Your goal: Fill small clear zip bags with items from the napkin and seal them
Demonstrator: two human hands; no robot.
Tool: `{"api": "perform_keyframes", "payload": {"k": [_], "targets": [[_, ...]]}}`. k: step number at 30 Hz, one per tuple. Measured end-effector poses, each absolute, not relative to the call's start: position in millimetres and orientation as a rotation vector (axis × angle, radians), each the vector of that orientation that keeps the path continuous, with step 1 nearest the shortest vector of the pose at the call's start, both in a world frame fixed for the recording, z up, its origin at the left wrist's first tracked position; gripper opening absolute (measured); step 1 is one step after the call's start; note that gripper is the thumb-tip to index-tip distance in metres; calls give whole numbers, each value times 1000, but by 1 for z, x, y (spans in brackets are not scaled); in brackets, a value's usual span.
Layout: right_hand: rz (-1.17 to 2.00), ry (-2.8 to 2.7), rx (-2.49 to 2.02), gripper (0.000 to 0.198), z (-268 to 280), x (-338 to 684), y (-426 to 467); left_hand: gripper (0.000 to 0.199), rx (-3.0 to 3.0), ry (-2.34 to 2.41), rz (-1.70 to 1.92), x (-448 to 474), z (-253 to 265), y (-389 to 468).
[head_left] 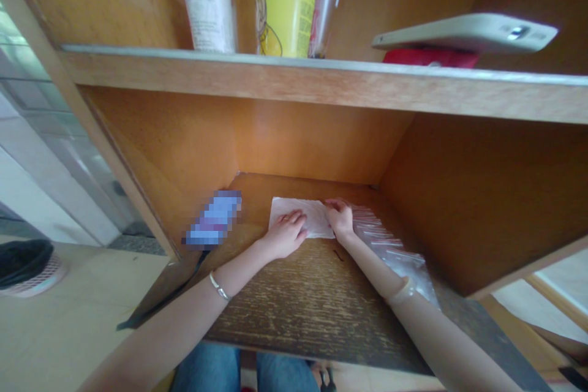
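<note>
While left hand (283, 237) lies on white sheet (316, 214) with fingers lightly spread, probably to keep it flat, right hand (340, 220) curls at right edge; whether it pinches, cannot tell. Sheet is on desk (294, 300), between phone (214, 220) and clear bags (407, 263). Bags overlap in row, perhaps so each edge is easy to reach; they look flat, probably unfilled. On shelf (298, 82): bottle (209, 9), contents unclear; yellow tub (288, 6), inside not visible. Farther left: bin (48, 277) with black liner (22, 259).

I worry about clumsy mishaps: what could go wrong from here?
The right hand, at the white sheet, could knock the overlapping clear bags beside it. The dark cord near the left forearm might snag. On the upper shelf, the pale device seems propped on a red object and may slip.
</note>
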State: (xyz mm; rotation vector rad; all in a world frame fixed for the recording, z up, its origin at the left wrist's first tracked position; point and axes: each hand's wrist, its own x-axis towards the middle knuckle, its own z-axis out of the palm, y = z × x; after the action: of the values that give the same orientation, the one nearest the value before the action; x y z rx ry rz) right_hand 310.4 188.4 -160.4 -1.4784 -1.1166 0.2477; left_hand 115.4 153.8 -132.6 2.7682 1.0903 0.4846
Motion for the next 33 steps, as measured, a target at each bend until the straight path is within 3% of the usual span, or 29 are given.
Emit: {"api": "perform_keyframes", "payload": {"k": [9, 15, 19, 26, 33], "targets": [[-108, -1143, -1745, 27, -147, 307, 177, 44, 2779, 1071, 533, 115, -133, 154], [83, -1320, -2057, 22, -139, 307, 169, 40, 2770, 1064, 567, 114, -131, 156], [130, -1276, -1845, 23, -134, 313, 170, 37, 2764, 1047, 600, 114, -131, 157], [-97, -1247, -1186, 24, -119, 286, 150, 40, 2531, 1272, 845, 120, -126, 157], [241, -1306, -1018, 28, -120, 249, 130, 26, 2013, 1068, 1227, 116, -122, 166]]}}
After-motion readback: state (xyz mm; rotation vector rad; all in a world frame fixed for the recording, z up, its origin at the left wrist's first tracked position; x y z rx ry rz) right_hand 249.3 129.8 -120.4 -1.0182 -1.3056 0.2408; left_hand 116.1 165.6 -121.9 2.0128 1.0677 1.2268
